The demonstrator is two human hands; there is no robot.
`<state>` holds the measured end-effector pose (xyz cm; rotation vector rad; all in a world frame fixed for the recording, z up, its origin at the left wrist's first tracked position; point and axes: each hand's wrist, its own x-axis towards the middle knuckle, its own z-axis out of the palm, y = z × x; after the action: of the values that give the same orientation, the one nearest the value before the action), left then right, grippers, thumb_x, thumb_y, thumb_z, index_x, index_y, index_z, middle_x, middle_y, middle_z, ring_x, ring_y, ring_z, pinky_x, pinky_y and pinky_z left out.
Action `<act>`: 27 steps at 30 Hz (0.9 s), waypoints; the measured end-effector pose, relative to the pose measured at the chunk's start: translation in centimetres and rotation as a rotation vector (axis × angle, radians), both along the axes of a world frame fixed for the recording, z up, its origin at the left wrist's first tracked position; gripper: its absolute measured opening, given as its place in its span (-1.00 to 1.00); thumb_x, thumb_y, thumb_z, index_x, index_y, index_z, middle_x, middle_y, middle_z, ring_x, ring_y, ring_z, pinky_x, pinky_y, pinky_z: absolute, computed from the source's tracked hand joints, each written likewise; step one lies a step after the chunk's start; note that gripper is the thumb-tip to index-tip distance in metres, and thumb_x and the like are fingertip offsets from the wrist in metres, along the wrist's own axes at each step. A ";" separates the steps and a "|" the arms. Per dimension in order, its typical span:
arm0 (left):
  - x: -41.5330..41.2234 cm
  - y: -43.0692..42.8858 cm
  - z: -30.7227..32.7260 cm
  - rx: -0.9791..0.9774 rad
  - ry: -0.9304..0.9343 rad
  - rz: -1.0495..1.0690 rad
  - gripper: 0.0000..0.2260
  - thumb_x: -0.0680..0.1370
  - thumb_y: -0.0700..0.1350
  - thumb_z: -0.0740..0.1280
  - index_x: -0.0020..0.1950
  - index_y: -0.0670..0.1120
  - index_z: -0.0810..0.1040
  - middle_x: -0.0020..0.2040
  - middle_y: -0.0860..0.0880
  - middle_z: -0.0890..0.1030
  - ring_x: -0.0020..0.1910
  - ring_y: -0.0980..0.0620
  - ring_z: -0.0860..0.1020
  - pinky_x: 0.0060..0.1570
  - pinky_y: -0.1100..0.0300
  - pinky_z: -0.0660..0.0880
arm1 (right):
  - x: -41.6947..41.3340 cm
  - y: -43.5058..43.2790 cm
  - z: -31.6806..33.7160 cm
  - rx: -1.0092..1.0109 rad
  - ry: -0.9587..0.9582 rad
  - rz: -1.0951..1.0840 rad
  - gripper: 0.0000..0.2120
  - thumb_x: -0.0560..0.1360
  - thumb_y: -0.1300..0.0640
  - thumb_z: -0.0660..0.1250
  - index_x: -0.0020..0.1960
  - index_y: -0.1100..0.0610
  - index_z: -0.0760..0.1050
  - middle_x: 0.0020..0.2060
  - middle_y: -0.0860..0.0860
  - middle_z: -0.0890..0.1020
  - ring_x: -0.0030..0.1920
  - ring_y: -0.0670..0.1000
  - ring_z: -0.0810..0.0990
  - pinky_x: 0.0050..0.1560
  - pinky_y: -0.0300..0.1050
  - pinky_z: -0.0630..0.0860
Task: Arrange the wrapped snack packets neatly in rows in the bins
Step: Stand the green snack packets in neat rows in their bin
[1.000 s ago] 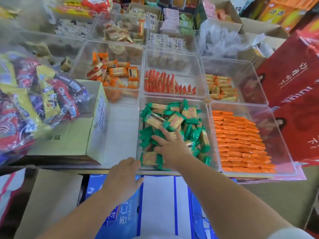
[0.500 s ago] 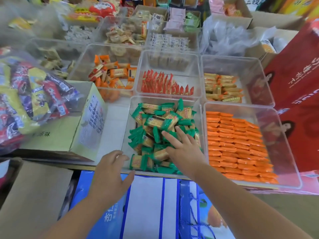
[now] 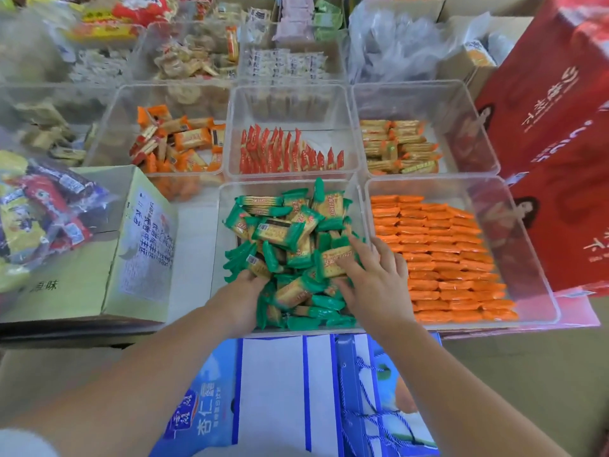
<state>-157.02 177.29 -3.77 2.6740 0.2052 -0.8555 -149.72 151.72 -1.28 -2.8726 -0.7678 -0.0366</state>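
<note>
One clear bag (image 3: 36,219) of mixed sweets lies at the left edge of the counter (image 3: 194,245), partly on top of a cardboard box (image 3: 99,258). Behind the box and to its right, a clear bin holds loose orange packets (image 3: 178,143) in a jumble. Next along, red packets (image 3: 290,153) stand on edge in a line by the near wall of their bin. In front of those, at the counter's near edge, the middle bin (image 3: 220,245) holds the green packets (image 3: 283,232), heaped untidily at all angles. Both hands are inside this bin. The left hand (image 3: 240,298) is at its near left corner with the fingers pushed in among the packets and hidden, so I cannot tell whether it grips any. The right hand (image 3: 375,278) is at the bin's right side, fingers spread and fairly straight, lying on top of the heap and touching several packets without closing round one. Under the forearms, in front of the counter, lies a blue bag (image 3: 211,400). Just right of the middle bin, the right bin (image 3: 520,245) holds orange bars (image 3: 438,258) laid flat in neat rows. Behind it, tan packets (image 3: 398,146) are stacked in another bin. Red cartons (image 3: 560,143) stand at the counter's right edge.
</note>
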 end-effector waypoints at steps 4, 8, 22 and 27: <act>0.5 -0.4 -0.8 0.005 0.047 0.012 -0.23 0.45 -0.15 0.40 0.60 0.05 0.14 0.44 -0.10 0.19 0.21 -0.16 0.51 0.22 0.07 0.48 | -0.4 0.5 0.3 0.040 0.006 -0.036 -0.72 0.51 -0.09 0.41 0.20 -0.08 0.57 0.47 0.05 0.40 0.51 0.27 0.22 0.37 0.34 0.24; 0.9 -0.5 -0.8 0.091 0.051 -0.030 -0.41 0.46 -0.08 0.44 0.46 0.02 0.33 0.34 -0.10 0.26 0.12 -0.13 0.54 0.16 0.04 0.52 | -2.0 1.5 0.8 0.040 0.031 0.027 -0.61 0.45 -0.15 0.45 0.23 -0.08 0.54 0.48 0.07 0.37 0.53 0.25 0.19 0.42 0.33 0.20; -0.6 0.8 1.7 0.235 -0.194 -0.345 -0.64 0.45 0.17 0.36 0.20 0.08 0.51 0.06 0.00 0.61 0.01 -0.09 0.58 -0.08 0.09 0.50 | -4.3 4.5 0.6 0.213 0.330 0.289 -0.52 0.54 0.28 0.32 0.44 0.07 0.46 0.44 0.05 0.44 0.42 0.13 0.37 0.37 0.13 0.42; -0.8 2.2 2.6 0.316 -0.168 -0.472 -0.54 0.49 0.33 0.24 0.25 0.08 0.52 0.09 0.00 0.57 0.11 -0.09 0.51 0.08 0.05 0.40 | -1.7 6.9 0.0 -0.177 0.394 0.295 -0.39 0.48 0.25 0.37 0.47 -0.03 0.30 0.30 0.04 0.46 0.28 0.13 0.38 0.23 0.08 0.47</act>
<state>-157.81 179.48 -1.14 3.1355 -0.3778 -0.7675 -151.37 158.65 -1.33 -2.7490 -1.1386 0.6408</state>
